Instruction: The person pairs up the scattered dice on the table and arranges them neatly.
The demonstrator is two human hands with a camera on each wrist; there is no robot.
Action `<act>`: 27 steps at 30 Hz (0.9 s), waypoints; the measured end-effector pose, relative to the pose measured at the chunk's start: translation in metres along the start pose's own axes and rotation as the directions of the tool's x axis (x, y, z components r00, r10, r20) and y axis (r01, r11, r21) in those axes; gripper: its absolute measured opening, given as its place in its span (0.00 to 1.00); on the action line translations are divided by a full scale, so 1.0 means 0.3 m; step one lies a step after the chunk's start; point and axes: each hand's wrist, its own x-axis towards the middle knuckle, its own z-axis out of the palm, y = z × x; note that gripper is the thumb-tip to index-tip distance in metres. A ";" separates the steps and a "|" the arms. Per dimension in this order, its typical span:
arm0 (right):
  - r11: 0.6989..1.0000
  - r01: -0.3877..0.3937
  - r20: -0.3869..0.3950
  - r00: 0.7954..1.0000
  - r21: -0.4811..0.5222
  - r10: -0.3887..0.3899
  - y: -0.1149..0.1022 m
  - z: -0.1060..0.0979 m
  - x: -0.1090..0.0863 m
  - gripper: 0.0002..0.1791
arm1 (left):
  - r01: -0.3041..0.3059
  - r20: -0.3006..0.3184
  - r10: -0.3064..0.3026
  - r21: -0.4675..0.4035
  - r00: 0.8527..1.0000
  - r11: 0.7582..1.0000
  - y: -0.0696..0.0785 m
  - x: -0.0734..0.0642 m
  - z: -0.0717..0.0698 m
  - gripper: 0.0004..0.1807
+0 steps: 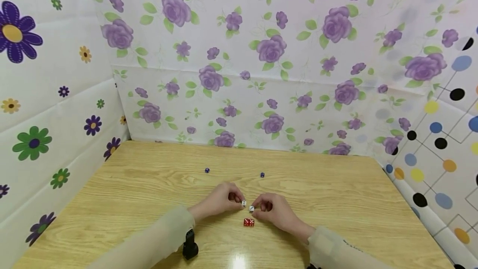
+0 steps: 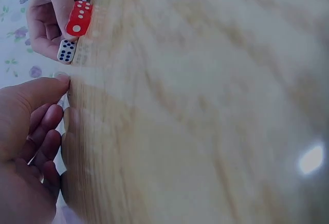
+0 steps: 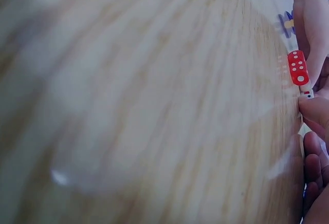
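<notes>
White dice (image 1: 244, 203) are pinched by the left hand (image 1: 225, 198) and right hand (image 1: 275, 211), one each (red dice (image 1: 246, 222) lie near).

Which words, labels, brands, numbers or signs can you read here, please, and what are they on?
No word, brand or digit is readable.
Right sleeve: a small dark marking, too small to read.
White dice, red dice and blue dice: pips only; a red face shows one in the left wrist view.
</notes>
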 end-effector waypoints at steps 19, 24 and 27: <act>1.000 -0.009 0.018 1.000 -0.016 0.009 -0.004 -0.005 0.002 0.05 | -0.041 -0.004 0.041 0.057 0.999 0.998 0.003 -0.013 0.022 0.05; 1.000 -0.003 0.029 1.000 -0.017 0.003 -0.006 -0.007 0.005 0.04 | -0.035 0.000 0.035 0.058 0.999 0.998 0.005 -0.014 0.021 0.05; 1.000 -0.001 0.032 0.999 -0.017 0.001 -0.006 -0.007 0.005 0.04 | -0.035 0.003 0.035 0.054 0.999 0.998 0.005 -0.015 0.020 0.05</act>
